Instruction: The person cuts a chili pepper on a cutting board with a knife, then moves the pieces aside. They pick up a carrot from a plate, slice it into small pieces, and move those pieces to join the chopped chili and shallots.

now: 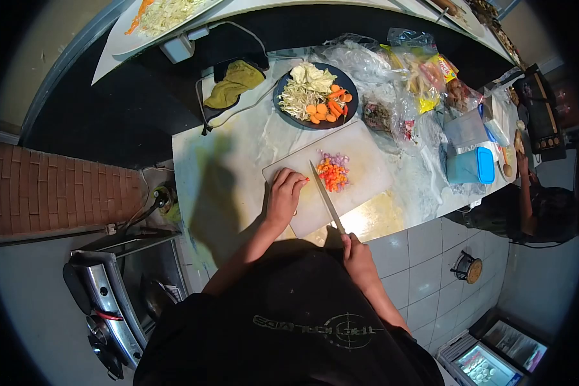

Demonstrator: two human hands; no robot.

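Note:
My right hand (359, 258) is closed round the handle of a knife (327, 198), whose blade lies across the white cutting board (363, 157). Just right of the blade is a pile of chopped orange and purple pieces (333, 174). On the board's left part my left hand (285, 196) has its fingers curled together, with a small orange-red piece (307, 179) at the fingertips. Beyond the board sits a dark plate (282, 110) with cabbage, sprouts, sliced carrots and red chillies.
Plastic bags (399, 77) crowd the counter's back right, near a blue-lidded container (466, 166). A green cloth (235, 85) and a cable lie at the back left. Another person (550, 212) is at the far right. A stove (112, 302) stands at the lower left.

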